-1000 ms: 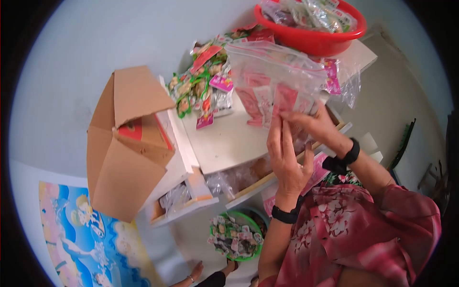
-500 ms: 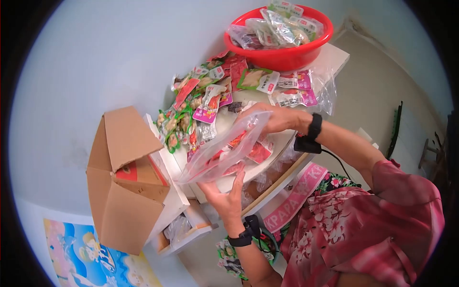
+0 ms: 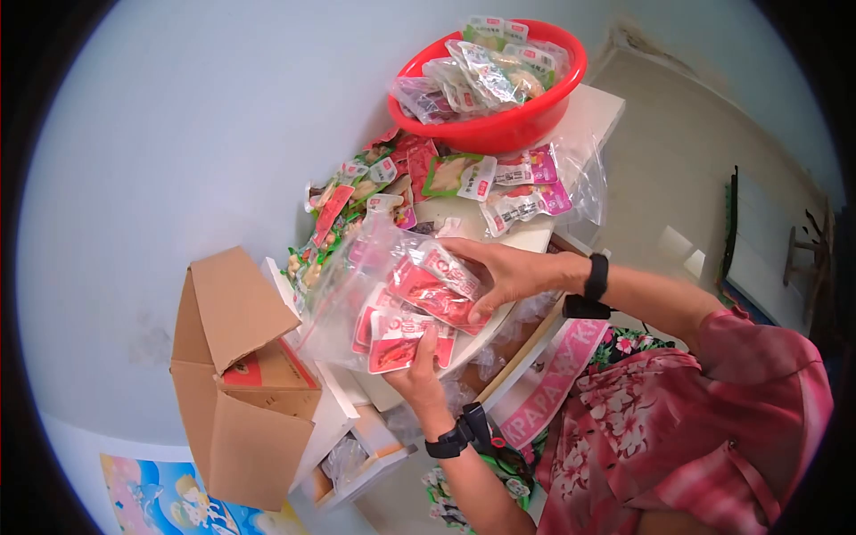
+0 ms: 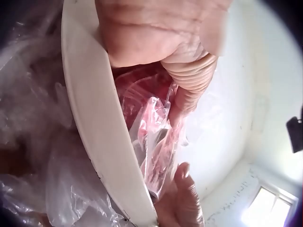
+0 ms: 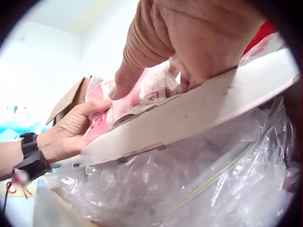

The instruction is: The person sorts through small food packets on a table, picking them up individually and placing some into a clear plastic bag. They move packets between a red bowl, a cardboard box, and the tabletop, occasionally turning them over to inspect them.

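Observation:
A clear zip bag (image 3: 332, 308) with several red-and-white snack packets (image 3: 434, 287) inside lies low over the white tabletop, its mouth toward the left. My left hand (image 3: 419, 382) grips its lower edge, thumb on top of a packet. On the other side, my right hand (image 3: 513, 275) holds the bag with its thumb pressed across the packets. Both wrist views show the bag pinched close to the table edge (image 4: 102, 123); the left hand (image 5: 75, 130) appears at the far end in the right wrist view. Fingers under the bag are hidden.
A red basin (image 3: 486, 134) full of packets stands at the back. Loose snack packets (image 3: 526, 203) are spread along the table. An open cardboard box (image 3: 241, 312) is at the left. Beneath the tabletop, an open drawer holds clear plastic bags (image 5: 189, 175).
The bag went from upright, to tilted with its mouth gaping, to lying nearly flat above the table. My hands moved left, then the left hand came onto the packets.

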The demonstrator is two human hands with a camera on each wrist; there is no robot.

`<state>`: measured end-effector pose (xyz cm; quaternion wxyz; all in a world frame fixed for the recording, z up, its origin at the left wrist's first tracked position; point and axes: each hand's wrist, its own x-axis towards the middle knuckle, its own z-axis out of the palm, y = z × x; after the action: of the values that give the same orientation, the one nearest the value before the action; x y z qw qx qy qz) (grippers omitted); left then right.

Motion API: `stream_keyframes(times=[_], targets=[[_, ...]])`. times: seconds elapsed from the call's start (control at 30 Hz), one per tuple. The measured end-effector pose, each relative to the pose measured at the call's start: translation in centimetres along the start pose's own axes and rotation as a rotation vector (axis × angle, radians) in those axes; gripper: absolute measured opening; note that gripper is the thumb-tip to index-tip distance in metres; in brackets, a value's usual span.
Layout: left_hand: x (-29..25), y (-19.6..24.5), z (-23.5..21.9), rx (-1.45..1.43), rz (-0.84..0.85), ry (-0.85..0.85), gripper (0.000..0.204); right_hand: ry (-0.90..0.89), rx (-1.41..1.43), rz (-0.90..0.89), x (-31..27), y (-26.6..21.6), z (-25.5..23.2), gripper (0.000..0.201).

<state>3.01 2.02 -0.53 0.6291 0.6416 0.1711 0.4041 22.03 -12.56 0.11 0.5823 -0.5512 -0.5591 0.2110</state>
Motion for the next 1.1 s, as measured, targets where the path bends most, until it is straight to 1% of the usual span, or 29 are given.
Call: stream_keyframes(times=[0.07, 0.1, 0.13, 0.17, 0.2, 0.23, 0.3, 0.33, 0.43, 0.47, 0.53, 0.57, 0.6, 0.63, 0.73, 0.8, 0.83, 0.9, 0.93, 1.0, 1.03, 1.07, 1.1], targets=[[-0.1, 0.0, -0.7, -0.004, -0.07, -0.006, 0.054, 0.006, -0.064, 0.062, -0.6, -0.3, 0.5, 0.114], [-0.2, 0.3, -0.6, -0.001, -0.083, -0.005, 0.051, 0.017, -0.1, 0.09, -0.7, -0.6, 0.6, 0.114], [-0.3, 0.7, -0.3, -0.002, -0.092, -0.007, 0.047, -0.019, 0.012, 0.195, -0.7, -1.5, 0.5, 0.111], [-0.4, 1.2, 0.0, -0.006, -0.101, -0.008, 0.044, 0.006, 0.017, 0.15, -0.6, -1.5, 0.4, 0.111], [-0.4, 1.7, -0.1, 0.039, -0.061, -0.04, 0.038, 0.03, 0.02, 0.105, -0.4, -1.3, 0.3, 0.111], [-0.3, 2.4, -0.4, 0.089, -0.08, -0.08, 0.036, 0.05, 0.027, 0.063, -0.4, -1.2, 0.2, 0.11], [0.0, 3.7, -1.6, 0.196, -0.128, -0.155, 0.031, 0.064, 0.036, 0.078, -0.2, -0.8, 0.1, 0.1], [0.2, 3.7, -2.6, 0.333, -0.138, -0.195, 0.025, 0.069, 0.041, 0.083, -0.1, -0.6, 0.0, 0.095], [0.5, 2.3, -5.2, 0.777, -0.016, -0.386, 0.023, -0.09, -0.117, 0.126, 0.2, 0.8, -0.4, 0.076], [0.5, 1.5, -4.9, 0.675, 0.095, -0.4, 0.021, -0.094, -0.11, 0.138, 0.3, 1.2, -0.3, 0.072], [0.0, 2.0, -4.0, 0.603, 0.033, -0.387, 0.022, -0.096, -0.098, 0.166, 0.4, 1.5, -0.1, 0.064], [-0.3, 2.1, -3.8, 0.564, -0.003, -0.38, 0.022, -0.101, -0.053, 0.171, 0.4, 1.7, -0.2, 0.064], [-0.7, 1.8, -4.2, 0.604, -0.015, -0.382, 0.021, -0.111, -0.007, 0.176, 0.4, 1.5, -0.2, 0.063], [-1.0, 1.5, -4.3, 0.628, 0.03, -0.387, 0.021, -0.126, 0.038, 0.181, 0.4, 1.3, -0.2, 0.063], [-1.6, 1.1, -4.6, 0.672, 0.155, -0.382, 0.021, -0.098, 0.207, 0.16, 0.4, 0.7, -0.1, 0.05], [-1.6, 1.1, -4.6, 0.653, 0.217, -0.37, 0.02, -0.108, 0.263, 0.159, 0.4, 0.7, -0.1, 0.054], [-1.6, 1.4, -4.6, 0.58, 0.058, -0.343, 0.021, -0.115, 0.291, 0.16, 0.4, 0.7, -0.1, 0.056], [-1.7, 2.3, -4.7, 0.426, -0.253, -0.28, 0.027, -0.136, 0.339, 0.213, 0.4, 0.1, 0.1, 0.052], [-1.6, 1.7, -5.1, 0.239, -0.259, -0.223, 0.036, -0.149, 0.363, 0.239, 0.6, -0.4, 0.2, 0.051], [-1.8, -0.6, -5.9, -0.136, -0.265, -0.111, 0.054, -0.149, 0.199, 0.079, 0.9, -1.9, 0.4, 0.048], [-2.1, -0.7, -5.7, -0.252, -0.251, -0.081, 0.061, -0.148, 0.119, 0.005, 0.8, -3.1, 0.4, 0.046], [-2.5, -0.7, -5.2, -0.369, -0.239, -0.048, 0.069, -0.134, 0.177, 0.032, 0.8, -4.7, 0.7, 0.046], [-3.1, -0.8, -4.9, -0.486, -0.227, -0.013, 0.076, -0.13, 0.177, 0.054, 0.8, -6.3, 0.9, 0.046]])
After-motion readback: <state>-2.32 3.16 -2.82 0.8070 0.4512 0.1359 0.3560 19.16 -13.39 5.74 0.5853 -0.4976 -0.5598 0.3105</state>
